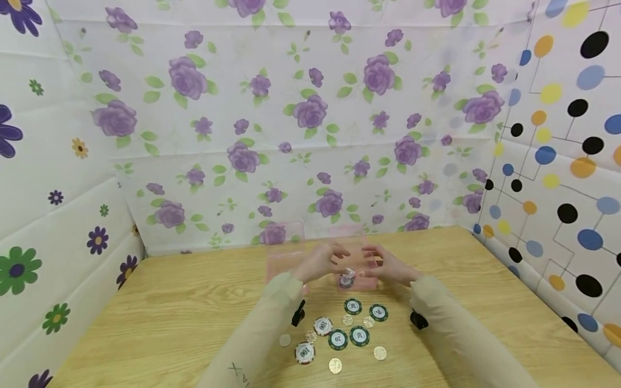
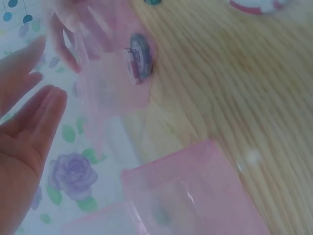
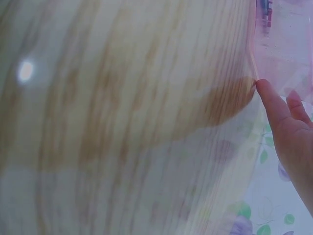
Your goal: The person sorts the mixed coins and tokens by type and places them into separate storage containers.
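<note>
Two clear pink boxes with raised lids stand side by side near the back of the table. Over the right pink box [image 1: 367, 284], my left hand [image 1: 321, 262] hovers with its fingers loosely bent and nothing between them. My right hand [image 1: 390, 266] is at that box's right side, and its thumb [image 3: 266, 93] touches the edge. Inside the box are a grey-rimmed poker chip [image 2: 141, 56] and a paler chip with red on it [image 2: 131, 66]. The left pink box [image 2: 195, 191] lies below my left wrist, partly hidden by the arm in the head view.
Nearer me on the wooden table [image 1: 194, 307] lie several green-rimmed chips [image 1: 359, 335], two red-rimmed 100 chips [image 1: 305, 353] and several gold coins [image 1: 335, 366]. A flowered cloth wall [image 1: 291, 134] closes off the back, and patterned cloths hang at both sides.
</note>
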The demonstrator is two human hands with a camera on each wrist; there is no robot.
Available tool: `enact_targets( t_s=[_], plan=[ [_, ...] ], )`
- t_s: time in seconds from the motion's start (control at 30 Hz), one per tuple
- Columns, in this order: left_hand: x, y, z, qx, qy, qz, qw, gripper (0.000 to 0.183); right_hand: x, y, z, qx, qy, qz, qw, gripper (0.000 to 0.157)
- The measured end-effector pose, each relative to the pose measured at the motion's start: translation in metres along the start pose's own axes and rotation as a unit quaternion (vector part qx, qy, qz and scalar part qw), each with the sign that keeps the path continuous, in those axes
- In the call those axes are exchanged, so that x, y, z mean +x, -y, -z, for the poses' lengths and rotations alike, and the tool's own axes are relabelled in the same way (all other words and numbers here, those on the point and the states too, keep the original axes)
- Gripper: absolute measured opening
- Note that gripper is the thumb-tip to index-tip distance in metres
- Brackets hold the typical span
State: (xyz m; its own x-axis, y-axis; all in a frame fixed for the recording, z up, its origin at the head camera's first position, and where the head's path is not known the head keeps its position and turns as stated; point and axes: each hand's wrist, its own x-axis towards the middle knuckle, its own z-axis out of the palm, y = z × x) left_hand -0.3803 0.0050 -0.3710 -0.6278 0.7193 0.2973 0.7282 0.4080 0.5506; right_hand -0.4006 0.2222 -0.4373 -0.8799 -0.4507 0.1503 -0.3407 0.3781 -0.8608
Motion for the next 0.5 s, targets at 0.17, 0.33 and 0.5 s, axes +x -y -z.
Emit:
enact_targets(
  t_s=[0.17, 0.33, 0.5],
  plan=[
    [-0.008, -0.006, 0.001, 0.014, 0.035, -0.021, 0.9991, 0.034, 0.001, -0.006, 0.001, -0.004, 0.006, 0.009, 1.0, 0.065],
    [-0.017, -0.01, 0.002, 0.034, 0.054, -0.053, 0.9965, 0.026, 0.01, -0.026, 0.003, -0.014, 0.006, -0.004, 1.0, 0.068],
    [-0.027, -0.013, 0.002, 0.032, 0.076, -0.059, 0.9949, 0.027, 0.014, -0.038, 0.004, -0.022, 0.002, 0.002, 1.0, 0.068]
  ],
)
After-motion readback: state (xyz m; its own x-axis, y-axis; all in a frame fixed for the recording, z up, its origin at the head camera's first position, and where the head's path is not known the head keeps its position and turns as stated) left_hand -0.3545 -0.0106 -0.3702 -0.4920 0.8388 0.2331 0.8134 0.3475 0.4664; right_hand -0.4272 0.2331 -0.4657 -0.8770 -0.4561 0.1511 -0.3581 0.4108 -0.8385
